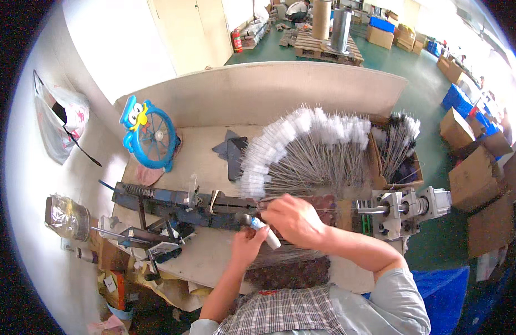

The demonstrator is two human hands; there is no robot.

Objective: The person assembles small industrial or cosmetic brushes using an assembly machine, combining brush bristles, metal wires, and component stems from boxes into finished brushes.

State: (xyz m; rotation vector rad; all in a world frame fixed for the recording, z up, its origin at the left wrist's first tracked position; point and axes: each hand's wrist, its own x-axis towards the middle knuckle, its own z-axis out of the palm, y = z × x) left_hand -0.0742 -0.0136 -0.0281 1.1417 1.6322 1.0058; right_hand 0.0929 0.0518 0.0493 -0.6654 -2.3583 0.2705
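My left hand (246, 247) is closed at the near edge of the long dark bench fixture (230, 204), its thumb against a white cylinder with a blue band (267, 233). The cylinder slants toward me; its exact kind does not show. Above and to the right of it, my right hand (296, 221) is slightly blurred, its fingers pinched together beside the fixture's right end. What they pinch is hidden. Thin wire lines (341, 210) run rightward from there toward a metal spindle unit (389, 210). Behind the hands, many white-bristled wire brushes (308, 142) lie fanned out.
A cardboard box (406, 177) of dark-bristled brushes stands right of the fan. A blue duck-shaped fan (151, 134) is at the left, near a dark flat piece (235, 158). A low board (291, 84) borders the table's back. Cartons (476, 173) stand at the right.
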